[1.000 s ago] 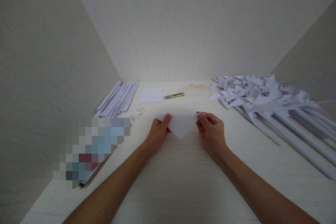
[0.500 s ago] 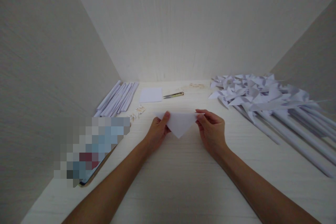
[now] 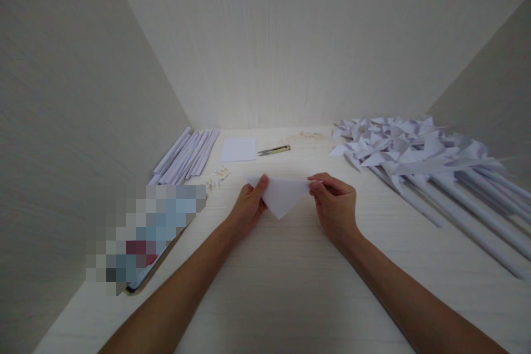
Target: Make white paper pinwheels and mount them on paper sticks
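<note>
A white sheet of paper [image 3: 284,196], folded into a triangle with its point toward me, is held between both hands just above the table. My left hand [image 3: 251,204] pinches its left side, thumb on top and fingers underneath. At the right corner, my right hand [image 3: 334,199] grips the paper between thumb and fingertips. Beyond the hands lie thread snips [image 3: 274,150] and a flat stack of square white paper [image 3: 238,150].
Rolled paper sticks [image 3: 186,156] lie at the back left, near small cotton-tipped bits [image 3: 219,173]. A phone-like device [image 3: 153,263], partly pixelated, rests at left. Paper pinwheels [image 3: 415,146] on paper sticks are piled at right. Walls [image 3: 265,55] enclose the table.
The folded paper's lower point has shifted slightly left and the sheet looks a little tilted. Both hands keep their grip in nearly the same place.
</note>
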Action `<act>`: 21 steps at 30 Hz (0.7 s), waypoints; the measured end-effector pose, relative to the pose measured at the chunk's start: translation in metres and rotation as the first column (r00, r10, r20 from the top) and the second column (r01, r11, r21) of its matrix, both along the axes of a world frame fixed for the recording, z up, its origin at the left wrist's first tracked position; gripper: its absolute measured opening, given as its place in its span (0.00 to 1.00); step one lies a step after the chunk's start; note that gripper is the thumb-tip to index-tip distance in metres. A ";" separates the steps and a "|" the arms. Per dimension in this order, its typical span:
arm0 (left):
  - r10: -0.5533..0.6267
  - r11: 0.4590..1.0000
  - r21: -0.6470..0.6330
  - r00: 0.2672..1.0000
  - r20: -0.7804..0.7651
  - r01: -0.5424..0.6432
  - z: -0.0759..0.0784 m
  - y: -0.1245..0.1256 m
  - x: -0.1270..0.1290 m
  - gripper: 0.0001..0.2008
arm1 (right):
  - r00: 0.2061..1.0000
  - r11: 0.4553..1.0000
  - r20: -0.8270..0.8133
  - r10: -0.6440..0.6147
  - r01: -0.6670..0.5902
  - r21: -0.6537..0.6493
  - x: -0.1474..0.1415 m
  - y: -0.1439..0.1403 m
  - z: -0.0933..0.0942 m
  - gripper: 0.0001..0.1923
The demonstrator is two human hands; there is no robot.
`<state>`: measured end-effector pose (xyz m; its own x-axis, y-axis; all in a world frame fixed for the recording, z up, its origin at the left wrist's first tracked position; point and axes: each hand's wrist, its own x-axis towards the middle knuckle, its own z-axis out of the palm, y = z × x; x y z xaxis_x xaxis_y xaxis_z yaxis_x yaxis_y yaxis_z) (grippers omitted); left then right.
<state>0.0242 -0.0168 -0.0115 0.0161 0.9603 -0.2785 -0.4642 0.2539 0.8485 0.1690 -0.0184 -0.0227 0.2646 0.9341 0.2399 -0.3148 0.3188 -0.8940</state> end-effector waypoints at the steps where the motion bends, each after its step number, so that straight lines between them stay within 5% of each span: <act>1: 0.004 1.000 -0.001 1.000 -0.002 -0.004 0.000 0.000 0.000 0.13 | 1.000 1.000 -0.008 0.001 -0.001 0.002 0.000 0.000 0.000 0.03; 21: 0.054 0.998 0.047 0.997 -0.052 -0.052 -0.003 0.001 0.000 0.23 | 0.998 0.998 -0.024 0.060 -0.060 -0.028 0.000 0.003 0.000 0.06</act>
<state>0.0237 -0.0156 -0.0146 -0.0485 0.9711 -0.2336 -0.4301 0.1908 0.8824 0.1693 -0.0152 -0.0228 0.2132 0.9548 0.2072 -0.3536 0.2731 -0.8946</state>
